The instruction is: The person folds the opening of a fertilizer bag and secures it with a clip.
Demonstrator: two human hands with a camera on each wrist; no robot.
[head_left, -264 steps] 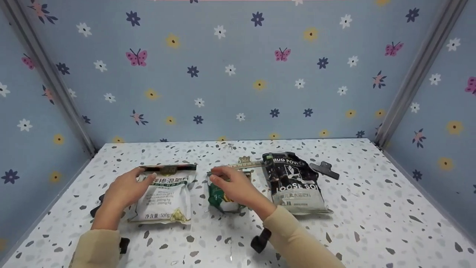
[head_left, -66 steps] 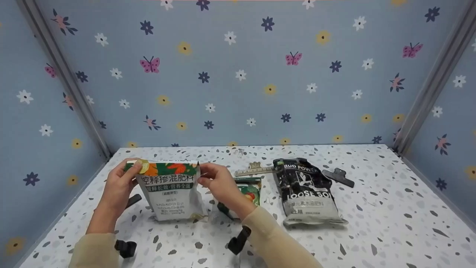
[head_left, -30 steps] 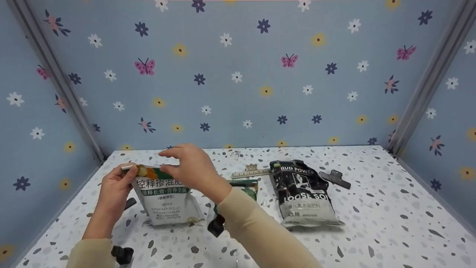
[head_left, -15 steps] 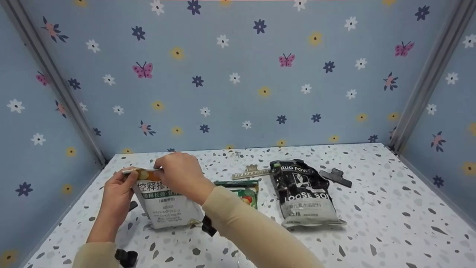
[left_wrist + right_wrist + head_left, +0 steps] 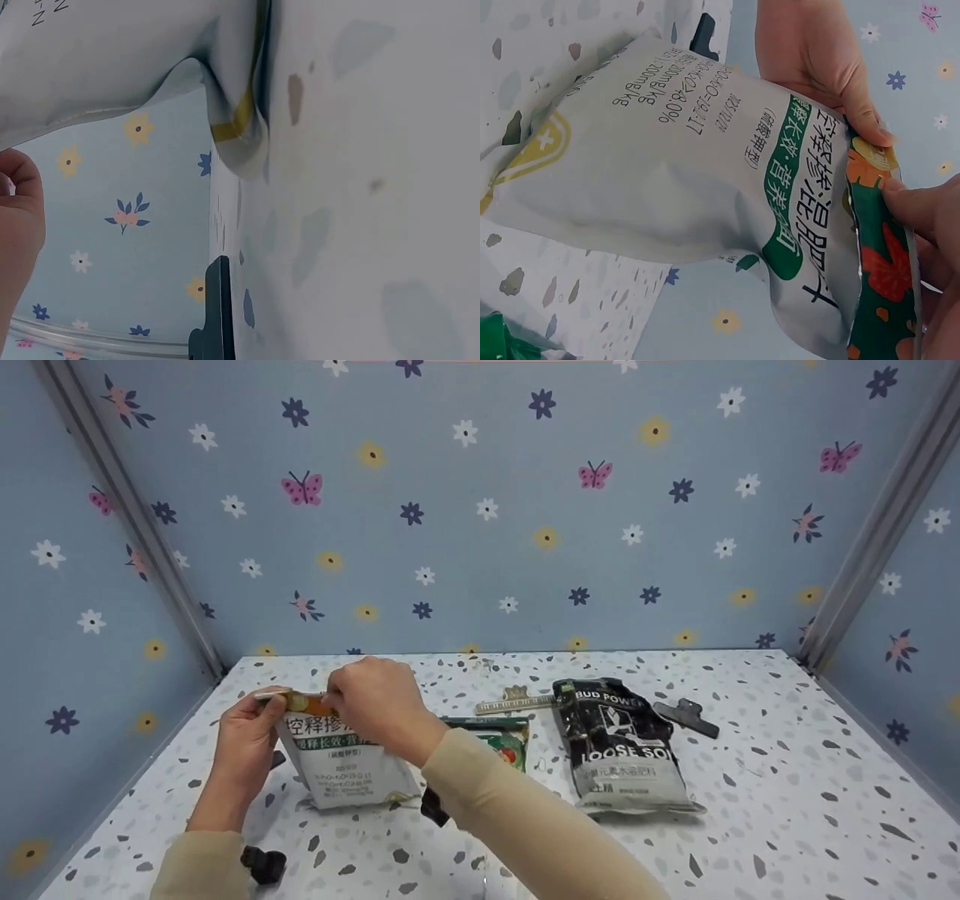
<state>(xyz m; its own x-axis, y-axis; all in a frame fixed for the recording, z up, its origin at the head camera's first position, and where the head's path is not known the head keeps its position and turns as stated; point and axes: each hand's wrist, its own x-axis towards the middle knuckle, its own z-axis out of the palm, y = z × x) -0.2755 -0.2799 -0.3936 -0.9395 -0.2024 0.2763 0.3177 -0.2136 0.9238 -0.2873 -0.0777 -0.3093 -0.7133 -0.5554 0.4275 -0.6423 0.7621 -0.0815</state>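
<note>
A white fertilizer bag (image 5: pixel 352 776) with green and black print stands on the table, leaning slightly left. Along its top runs an orange-and-green patterned band (image 5: pixel 885 262), which looks folded over the front. My left hand (image 5: pixel 244 742) pinches the left end of this band, thumb in front. With thumb and fingers, my right hand (image 5: pixel 379 701) pinches the band further right, close to the left thumb in the right wrist view. The right hand hides part of the bag's upper right in the head view. In the left wrist view the bag's lower corner (image 5: pixel 236 135) touches the table.
Behind the right forearm lies a small green packet (image 5: pixel 510 750). A black-and-grey soil bag (image 5: pixel 619 742) lies to its right. A gold ruler-like clip (image 5: pixel 517 703) and a dark clip (image 5: pixel 686 718) are near it. Another dark clip (image 5: pixel 217 307) lies left of the white bag.
The white bag, flat at first, now stands up with its patterned band showing. My right hand left its right top corner, crossed leftward with fingers apart, then pinched the band nearer my left hand.
</note>
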